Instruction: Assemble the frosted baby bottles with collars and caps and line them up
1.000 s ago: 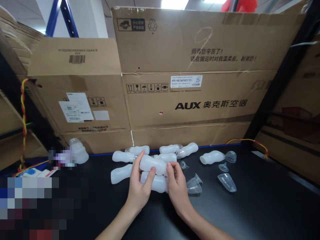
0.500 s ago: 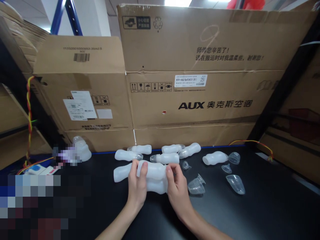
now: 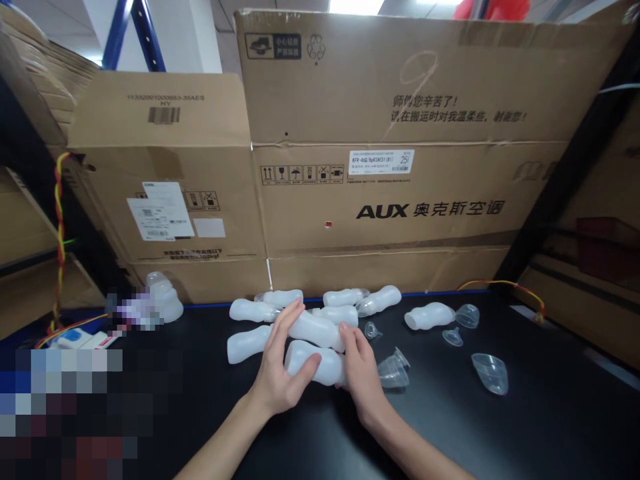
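Two white plastic bottles lie between my hands on the black table. My left hand wraps its thumb and fingers round the left end of the near bottle, fingertips reaching up to the upper bottle. My right hand presses against the right ends of both bottles, fingers curled on them. Several more white bottles lie behind, among them one at the left and one at the right.
Clear caps lie to the right: a stacked pair, a larger one and small nipples. Big cardboard boxes wall off the back of the table. A red-yellow twisted cable hangs at left. A blurred patch covers the lower left.
The two bottles have shifted in my hands: the upper one tilted away and the lower one came forward. The large clear cap at right has rolled further right.
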### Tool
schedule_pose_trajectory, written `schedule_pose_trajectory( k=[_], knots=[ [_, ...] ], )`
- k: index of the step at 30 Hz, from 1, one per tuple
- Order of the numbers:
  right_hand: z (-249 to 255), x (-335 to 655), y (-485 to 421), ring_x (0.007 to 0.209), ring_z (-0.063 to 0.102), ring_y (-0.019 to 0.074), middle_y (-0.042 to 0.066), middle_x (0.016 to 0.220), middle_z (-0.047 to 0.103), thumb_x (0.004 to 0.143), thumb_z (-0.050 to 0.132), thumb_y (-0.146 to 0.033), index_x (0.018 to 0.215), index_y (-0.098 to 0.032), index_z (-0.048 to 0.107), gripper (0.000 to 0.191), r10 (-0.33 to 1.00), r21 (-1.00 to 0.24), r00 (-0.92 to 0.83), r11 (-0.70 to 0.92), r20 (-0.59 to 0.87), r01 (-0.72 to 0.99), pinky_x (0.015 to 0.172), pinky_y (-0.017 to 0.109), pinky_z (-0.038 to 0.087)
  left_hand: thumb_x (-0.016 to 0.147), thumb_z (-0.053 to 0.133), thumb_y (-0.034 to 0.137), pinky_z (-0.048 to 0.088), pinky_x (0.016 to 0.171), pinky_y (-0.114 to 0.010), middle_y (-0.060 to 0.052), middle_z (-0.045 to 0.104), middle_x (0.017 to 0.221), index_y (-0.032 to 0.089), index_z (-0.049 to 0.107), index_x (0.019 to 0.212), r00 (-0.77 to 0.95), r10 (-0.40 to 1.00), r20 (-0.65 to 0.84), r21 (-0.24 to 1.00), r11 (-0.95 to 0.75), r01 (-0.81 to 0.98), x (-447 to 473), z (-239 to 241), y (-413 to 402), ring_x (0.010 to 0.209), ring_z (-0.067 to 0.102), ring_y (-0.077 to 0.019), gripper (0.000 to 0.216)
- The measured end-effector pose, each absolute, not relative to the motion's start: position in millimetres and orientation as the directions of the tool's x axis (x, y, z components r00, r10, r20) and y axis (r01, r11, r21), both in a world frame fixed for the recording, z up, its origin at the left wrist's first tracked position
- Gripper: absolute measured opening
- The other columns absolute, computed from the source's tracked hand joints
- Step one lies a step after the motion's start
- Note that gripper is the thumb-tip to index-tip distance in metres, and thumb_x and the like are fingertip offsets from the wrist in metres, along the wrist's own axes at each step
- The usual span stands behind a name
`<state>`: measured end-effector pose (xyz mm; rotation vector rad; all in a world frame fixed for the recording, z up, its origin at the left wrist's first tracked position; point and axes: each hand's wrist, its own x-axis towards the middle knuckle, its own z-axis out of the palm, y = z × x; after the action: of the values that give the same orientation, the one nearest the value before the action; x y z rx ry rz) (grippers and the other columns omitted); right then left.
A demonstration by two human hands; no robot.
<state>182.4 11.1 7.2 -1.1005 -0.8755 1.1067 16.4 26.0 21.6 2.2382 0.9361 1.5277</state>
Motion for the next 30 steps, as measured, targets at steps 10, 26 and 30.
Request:
schedule_pose_trajectory(
  k=[10,26,30],
  knots=[
    [-2.5,177.5,9.1,0.055,0.048,0.0141,-0.002,0.075,0.056,0.094,0.056,-0.068,0.098,-0.022,0.057,0.045,0.961,-0.962,0.221,0.208,0.167,-0.178,0.042,0.023,0.041,0.09,0.066,0.036,0.049,0.104,-0.048,-0.009,0.054,0.122,0.024,0.071,0.115,0.03,0.775,0.631,0.737,-0.611,0.289,26.9,27.5,25.5,0.119,0.058,-0.0324,0.028],
    [1.3,179.4,2.6,0.057,0.045,0.013,-0.001,0.081,0.055,0.099,0.052,-0.058,0.107,-0.022,0.054,0.036,0.93,-0.952,0.228,0.305,0.289,-0.037,0.048,0.023,0.038,0.091,0.065,0.033,0.046,0.106,-0.047,-0.01,0.061,0.127,0.024,0.069,0.118,0.107,0.822,0.559,0.762,-0.561,0.324,25.4,38.1,28.5,0.124,0.058,-0.0319,0.028],
    [-0.9,175.8,0.6,0.056,0.045,0.0128,-0.001,0.082,0.056,0.099,0.054,-0.056,0.105,-0.022,0.056,0.035,0.932,-0.952,0.204,0.306,0.298,-0.007,0.049,0.023,0.039,0.093,0.064,0.036,0.05,0.096,-0.042,-0.007,0.062,0.105,0.022,0.069,0.095,0.068,0.813,0.579,0.747,-0.562,0.355,24.5,42.3,30.7,0.107,0.062,-0.0277,0.014]
  ],
)
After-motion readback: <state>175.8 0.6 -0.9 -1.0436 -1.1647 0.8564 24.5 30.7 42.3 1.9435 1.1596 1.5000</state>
